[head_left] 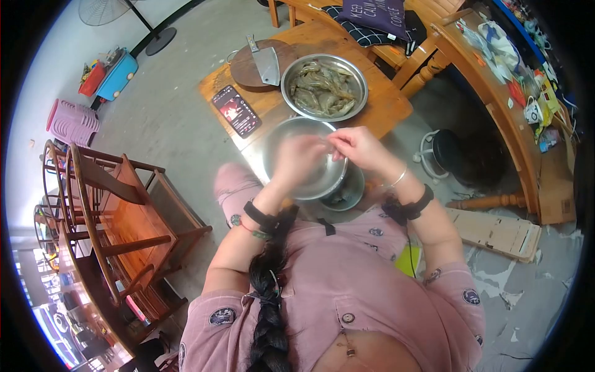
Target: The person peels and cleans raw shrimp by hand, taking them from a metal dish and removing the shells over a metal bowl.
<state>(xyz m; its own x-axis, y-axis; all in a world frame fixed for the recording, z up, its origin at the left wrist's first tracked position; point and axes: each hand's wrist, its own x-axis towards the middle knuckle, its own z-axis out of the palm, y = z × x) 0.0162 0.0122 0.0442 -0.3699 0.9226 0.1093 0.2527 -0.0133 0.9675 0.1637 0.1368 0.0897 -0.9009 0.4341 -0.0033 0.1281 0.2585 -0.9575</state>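
Right hand [356, 146]: fingers bunched, thumb and fingertips pressed together in a pinch. Can't tell what's between them, if anything; too small. Left hand [299, 156] is motion-blurred, fingertips right up against the right's. Can't tell whether it's gripping or spread.

Both hands sit over the near metal bowl [325, 178], presumably so drips and bits land in it. What holds that bowl up is hidden; it overlaps the counter [387, 108] edge on the wearer's side. A greenish container [353, 195] shows partly under its rim, contents unclear. Black bands [417, 203] on both forearms, clear of the wet end.

Shrimp [325, 90]: heaped, look whole, in the far metal bowl [362, 87] on the counter, just beyond the near one. Short reach for either hand, which likely explains the spot.

Phone [237, 111] lies flat left of the bowls, screen lit and facing up, so probably put there to be glanced at. Round board [245, 68] behind it, cleaver [269, 67] lying flat across the top, handle aimed away from the wearer; reads as parked, not in use.

Off the counter: wheeled stool [447, 155] to the right, wooden armchair [130, 211] to the left.
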